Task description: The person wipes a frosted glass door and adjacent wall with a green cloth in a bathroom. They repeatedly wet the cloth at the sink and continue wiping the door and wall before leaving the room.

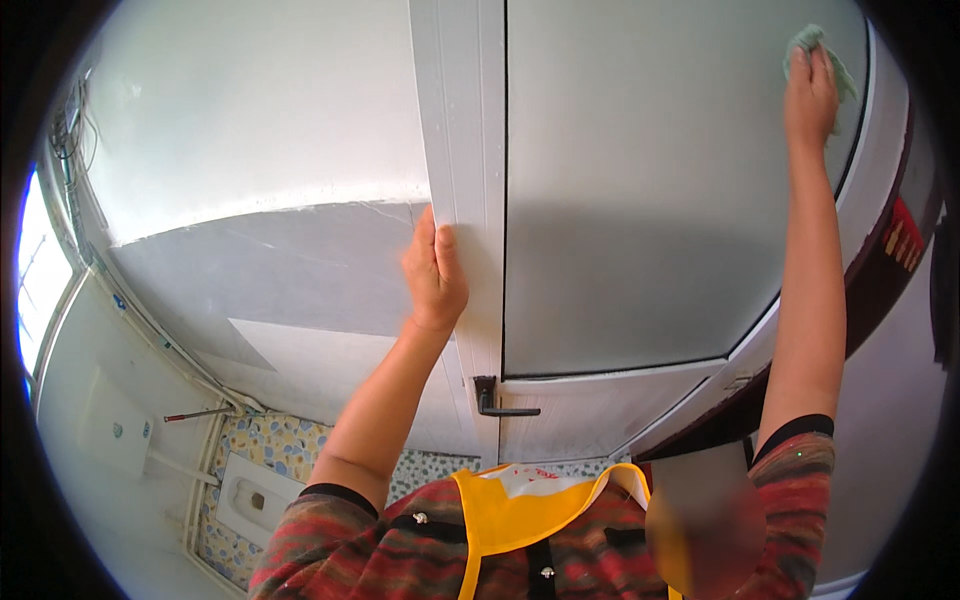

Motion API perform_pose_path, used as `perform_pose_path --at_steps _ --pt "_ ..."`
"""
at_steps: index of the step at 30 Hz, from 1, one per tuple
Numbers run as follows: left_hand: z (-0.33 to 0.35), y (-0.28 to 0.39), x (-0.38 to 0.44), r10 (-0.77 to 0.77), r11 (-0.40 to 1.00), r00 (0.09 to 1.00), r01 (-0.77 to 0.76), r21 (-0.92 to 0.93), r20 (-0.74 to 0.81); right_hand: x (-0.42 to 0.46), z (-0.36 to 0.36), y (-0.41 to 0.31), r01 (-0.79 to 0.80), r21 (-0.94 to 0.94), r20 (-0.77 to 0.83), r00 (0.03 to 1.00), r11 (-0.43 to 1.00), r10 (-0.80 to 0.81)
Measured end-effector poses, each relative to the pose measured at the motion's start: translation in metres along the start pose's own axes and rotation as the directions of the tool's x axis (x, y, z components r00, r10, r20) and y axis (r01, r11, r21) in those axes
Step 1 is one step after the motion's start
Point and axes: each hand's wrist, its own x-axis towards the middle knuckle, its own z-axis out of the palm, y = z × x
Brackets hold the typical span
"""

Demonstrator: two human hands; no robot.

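A door with a frosted glass pane [645, 187] and a pale frame fills the middle and right of the view. My left hand [437, 270] grips the free edge of the door frame [472, 150], above the black lever handle [510, 410]. At the upper right, my right hand [812, 94] holds a light green cloth [808, 39] against the glass, near the pane's far side edge. The cloth is bunched under the fingers, and part of it hangs beside the hand.
Left of the door, a squat toilet [255, 499] is set in a pebble-patterned floor, beside a white cistern [116, 427]. Pipes and cables run along the left wall near a bright window [41, 277]. A red decoration [904, 236] hangs at the right.
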Motion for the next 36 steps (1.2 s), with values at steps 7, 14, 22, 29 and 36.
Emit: perform_pose_path --at_steps 7,14,22,29,36 --pt "0.003 -0.004 0.004 0.077 0.997 0.996 -0.076 0.018 -0.035 -0.029 0.036 -0.138 0.403 0.15 0.004 0.913 0.903 -0.408" --pt "-0.002 -0.011 0.004 -0.022 1.0 1.0 0.022 -0.001 0.004 -0.131 -0.012 -0.219 0.43 0.47 0.327 0.727 0.771 -0.604" --pt "0.0 -0.012 0.006 0.035 0.999 0.999 -0.035 0.014 -0.022 -0.057 0.003 -0.106 0.484 0.239 0.315 0.782 0.842 -0.538" --pt "-0.001 -0.01 0.008 0.075 0.996 0.997 -0.073 0.042 -0.03 0.049 -0.03 0.081 -0.169 -0.264 0.056 0.98 0.95 0.19" --pt "0.0 -0.003 0.009 0.084 0.996 0.995 -0.085 -0.013 -0.062 0.068 0.014 0.047 -0.291 -0.428 -0.061 0.954 0.856 0.294"
